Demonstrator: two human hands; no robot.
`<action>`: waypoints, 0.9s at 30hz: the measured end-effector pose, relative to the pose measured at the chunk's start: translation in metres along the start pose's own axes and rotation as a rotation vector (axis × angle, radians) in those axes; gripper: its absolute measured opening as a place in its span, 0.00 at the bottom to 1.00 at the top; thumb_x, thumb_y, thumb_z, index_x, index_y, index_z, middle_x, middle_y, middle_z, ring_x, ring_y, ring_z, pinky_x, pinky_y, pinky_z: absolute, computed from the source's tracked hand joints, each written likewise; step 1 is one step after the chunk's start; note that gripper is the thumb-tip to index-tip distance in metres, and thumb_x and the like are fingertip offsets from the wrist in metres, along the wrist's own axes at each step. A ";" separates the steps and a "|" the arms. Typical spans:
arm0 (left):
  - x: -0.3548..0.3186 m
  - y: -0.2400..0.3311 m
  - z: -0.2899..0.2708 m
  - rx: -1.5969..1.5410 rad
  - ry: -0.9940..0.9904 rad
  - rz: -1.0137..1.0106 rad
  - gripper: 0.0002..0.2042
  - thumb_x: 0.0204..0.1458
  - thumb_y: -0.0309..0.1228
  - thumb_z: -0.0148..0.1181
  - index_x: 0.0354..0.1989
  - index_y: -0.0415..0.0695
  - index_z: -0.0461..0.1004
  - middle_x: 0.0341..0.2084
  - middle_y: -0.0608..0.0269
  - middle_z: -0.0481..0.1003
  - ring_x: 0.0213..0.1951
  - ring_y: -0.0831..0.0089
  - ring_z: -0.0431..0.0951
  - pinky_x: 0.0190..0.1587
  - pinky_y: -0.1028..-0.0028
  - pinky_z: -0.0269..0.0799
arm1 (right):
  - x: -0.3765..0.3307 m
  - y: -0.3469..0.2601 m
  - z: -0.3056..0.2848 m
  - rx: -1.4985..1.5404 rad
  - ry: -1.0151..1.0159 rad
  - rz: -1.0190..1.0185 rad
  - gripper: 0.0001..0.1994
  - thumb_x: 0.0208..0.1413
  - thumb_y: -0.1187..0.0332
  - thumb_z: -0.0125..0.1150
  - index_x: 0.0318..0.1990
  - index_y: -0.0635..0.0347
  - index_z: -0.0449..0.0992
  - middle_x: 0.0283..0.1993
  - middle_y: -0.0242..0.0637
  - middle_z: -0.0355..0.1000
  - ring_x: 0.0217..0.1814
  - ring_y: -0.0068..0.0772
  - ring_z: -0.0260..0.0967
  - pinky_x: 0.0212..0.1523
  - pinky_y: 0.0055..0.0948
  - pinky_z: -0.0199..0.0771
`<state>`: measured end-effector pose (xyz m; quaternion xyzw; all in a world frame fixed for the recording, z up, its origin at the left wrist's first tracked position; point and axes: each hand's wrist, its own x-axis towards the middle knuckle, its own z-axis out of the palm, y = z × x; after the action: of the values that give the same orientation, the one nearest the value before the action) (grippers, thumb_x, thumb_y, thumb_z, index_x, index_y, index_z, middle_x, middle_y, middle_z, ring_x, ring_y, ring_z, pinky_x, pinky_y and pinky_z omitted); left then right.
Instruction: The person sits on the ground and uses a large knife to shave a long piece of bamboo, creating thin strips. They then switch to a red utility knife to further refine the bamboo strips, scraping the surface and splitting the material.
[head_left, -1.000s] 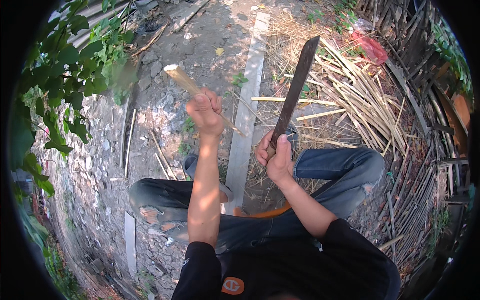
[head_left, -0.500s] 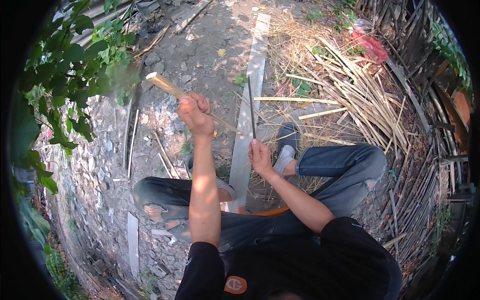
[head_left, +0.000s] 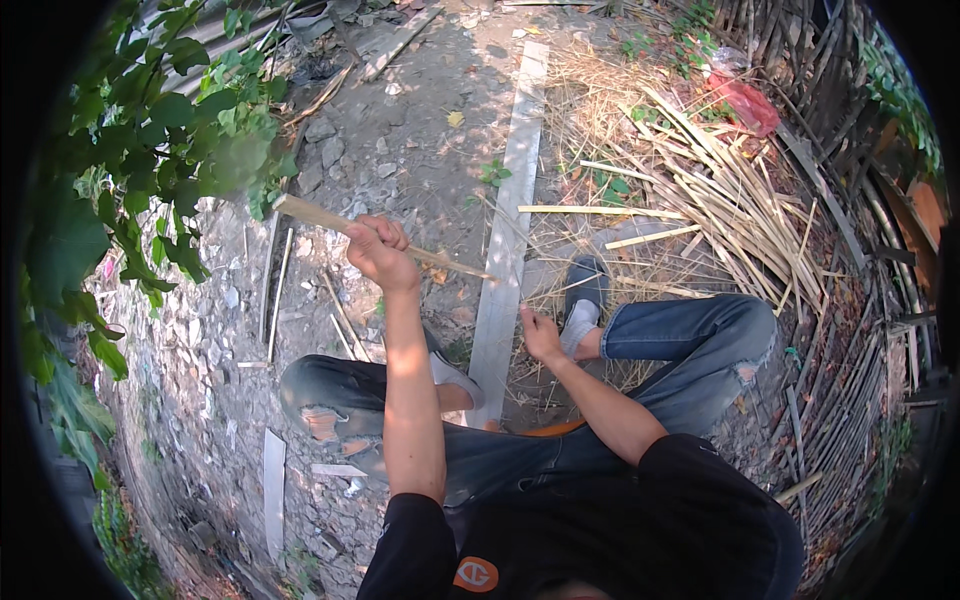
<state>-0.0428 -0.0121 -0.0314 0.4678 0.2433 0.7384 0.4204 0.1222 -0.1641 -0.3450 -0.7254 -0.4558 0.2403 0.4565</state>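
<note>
My left hand (head_left: 382, 253) is closed round a pale wooden stick (head_left: 312, 213). Its thick end points to the far left, and its narrow tip reaches right over a long grey plank (head_left: 503, 240) on the ground. To the right of that plank, my right hand (head_left: 541, 334) is curled closed near my right shoe (head_left: 586, 284). Whatever it grips cannot be made out; the thin dark strip seen in it earlier does not show now. Both hands are in front of my bent legs in torn jeans (head_left: 665, 330), apart from each other.
A heap of split pale sticks (head_left: 740, 210) lies on the right over loose straw (head_left: 590, 100). Behind it is a red plastic bag (head_left: 745, 103). Leafy branches (head_left: 150, 150) hang at the left. Stacked dark poles (head_left: 850, 400) line the right side.
The wooden stick and my left hand have shifted slightly left and nearer. My right hand has moved right and nearer, and the dark strip it held upright is no longer visible.
</note>
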 end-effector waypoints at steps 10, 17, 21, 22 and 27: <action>-0.017 0.003 0.003 0.152 0.194 0.051 0.28 0.69 0.57 0.44 0.25 0.45 0.63 0.18 0.71 0.59 0.19 0.81 0.57 0.23 0.78 0.51 | -0.027 -0.003 -0.027 -0.197 -0.556 0.557 0.40 0.66 0.34 0.44 0.29 0.72 0.78 0.23 0.51 0.75 0.23 0.45 0.76 0.27 0.44 0.74; -0.007 0.004 0.014 0.162 0.198 0.009 0.23 0.71 0.53 0.41 0.33 0.45 0.65 0.23 0.70 0.62 0.26 0.81 0.60 0.30 0.78 0.57 | 0.009 0.022 -0.021 -0.069 -0.309 0.533 0.36 0.65 0.37 0.48 0.24 0.69 0.74 0.18 0.44 0.71 0.15 0.39 0.70 0.19 0.42 0.69; -0.010 0.015 0.001 0.128 0.157 -0.005 0.24 0.71 0.55 0.39 0.37 0.45 0.67 0.28 0.68 0.65 0.31 0.79 0.63 0.35 0.76 0.60 | -0.005 -0.026 -0.030 0.139 -0.392 0.610 0.35 0.66 0.38 0.50 0.22 0.65 0.71 0.16 0.39 0.67 0.13 0.35 0.66 0.16 0.39 0.65; -0.010 0.015 0.004 0.035 0.143 -0.049 0.24 0.71 0.55 0.38 0.38 0.45 0.67 0.28 0.67 0.65 0.32 0.78 0.63 0.37 0.75 0.61 | -0.005 -0.024 -0.031 0.158 -0.389 0.601 0.34 0.66 0.38 0.50 0.21 0.64 0.71 0.16 0.38 0.66 0.13 0.34 0.64 0.15 0.38 0.63; -0.006 0.017 0.010 -0.097 0.082 -0.182 0.25 0.70 0.56 0.39 0.38 0.45 0.67 0.29 0.65 0.67 0.33 0.74 0.67 0.40 0.71 0.64 | -0.011 -0.048 -0.022 0.301 -0.349 0.454 0.32 0.67 0.38 0.50 0.25 0.61 0.70 0.16 0.32 0.63 0.13 0.27 0.60 0.14 0.31 0.59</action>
<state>-0.0393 -0.0265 -0.0166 0.3925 0.2657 0.7266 0.4974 0.1127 -0.1752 -0.2937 -0.6808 -0.3132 0.5212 0.4084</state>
